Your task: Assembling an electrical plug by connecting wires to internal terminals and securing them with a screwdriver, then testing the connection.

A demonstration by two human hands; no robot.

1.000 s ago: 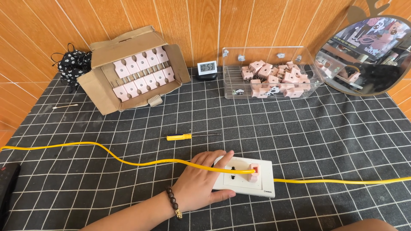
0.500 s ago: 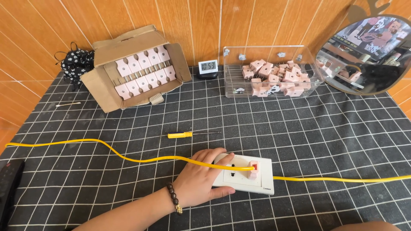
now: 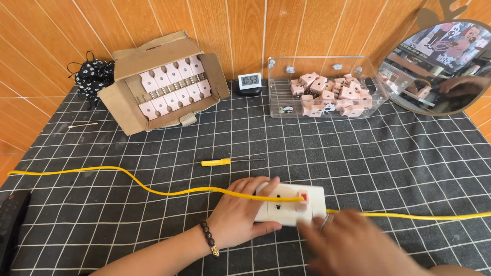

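Observation:
My left hand lies on the left half of a white power strip with a red switch, gripping it against the black checked cloth. A yellow cable runs across the cloth, over my left hand and the strip, and out to the right. My right hand, blurred, sits at the strip's lower right corner, close to the cable. Whether it holds anything I cannot make out. A small yellow-handled screwdriver lies just above my left hand.
An open cardboard box of pink plugs stands at the back left. A clear plastic bin of pink plugs sits at the back right, beside a small digital clock and a round mirror. A dark remote lies at the left edge.
My right hand has come into view from the lower right and reached the power strip's corner. My left hand stays on the strip.

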